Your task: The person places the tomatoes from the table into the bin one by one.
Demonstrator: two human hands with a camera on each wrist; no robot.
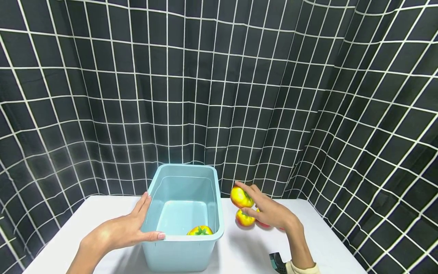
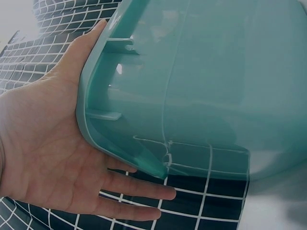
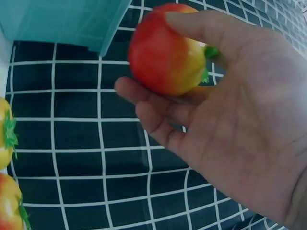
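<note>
Red-yellow fruit in the right grip — teal bin, two more fruits leftward

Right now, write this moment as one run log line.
left hand: touching blue bin; right hand: holding fruit; in bin: another fruit; table: more fruit

My right hand holds a round tomato between thumb and fingers; it is red on one side, yellow round its green leafy top, which faces my palm. Just nearer to me sits another tomato, yellow and red, and more red ones show in part behind my hand. To their left stands the pale blue bin, upright, open-topped, round-cornered, its long sides running away from me. My left hand rests against its near left corner. Inside, by the near right corner, a yellow tomato lies green leaves up, partly hidden by the rim.
</note>
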